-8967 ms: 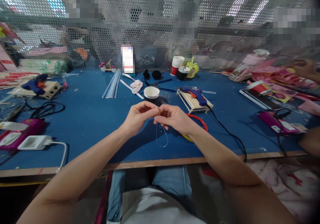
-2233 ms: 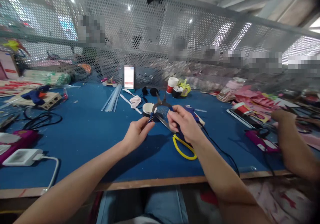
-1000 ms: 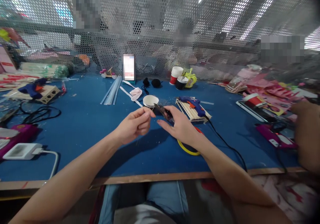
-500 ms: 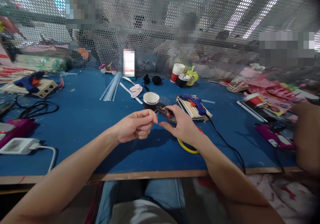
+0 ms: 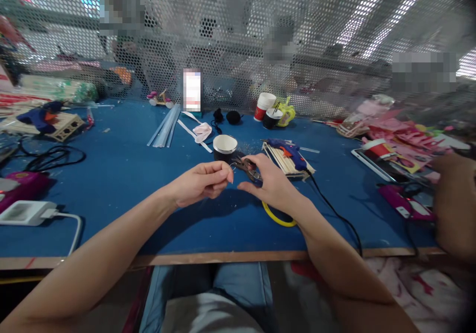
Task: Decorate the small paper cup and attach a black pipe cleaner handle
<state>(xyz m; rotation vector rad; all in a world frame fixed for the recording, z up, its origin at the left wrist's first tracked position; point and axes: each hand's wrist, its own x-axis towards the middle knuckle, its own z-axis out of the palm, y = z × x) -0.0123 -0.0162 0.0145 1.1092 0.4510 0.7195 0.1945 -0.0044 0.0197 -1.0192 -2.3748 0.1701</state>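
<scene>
My left hand (image 5: 208,180) is closed in a pinch on a thin wire (image 5: 233,165), whose bent end sticks out past the fingertips. Facing it, my right hand (image 5: 273,182) grips a pair of dark pliers (image 5: 248,167) with the jaws pointing left, close to the wire. Whether the jaws touch the wire I cannot tell. Just beyond both hands stands a black cup with a white inside (image 5: 225,145). A yellow ring (image 5: 277,218) lies partly hidden under my right wrist.
A blue glue gun (image 5: 288,153) rests on a bundle of sticks (image 5: 278,162) to the right. Farther back are clear glue sticks (image 5: 165,127), pink ribbon (image 5: 202,132), a lit phone (image 5: 192,91) and paper cups (image 5: 265,106). Another person's arm (image 5: 455,206) reaches in at right.
The view has shifted slightly. My hands stay almost in place, with the pliers still beside the wire; the wire's protruding end looks more curved.
</scene>
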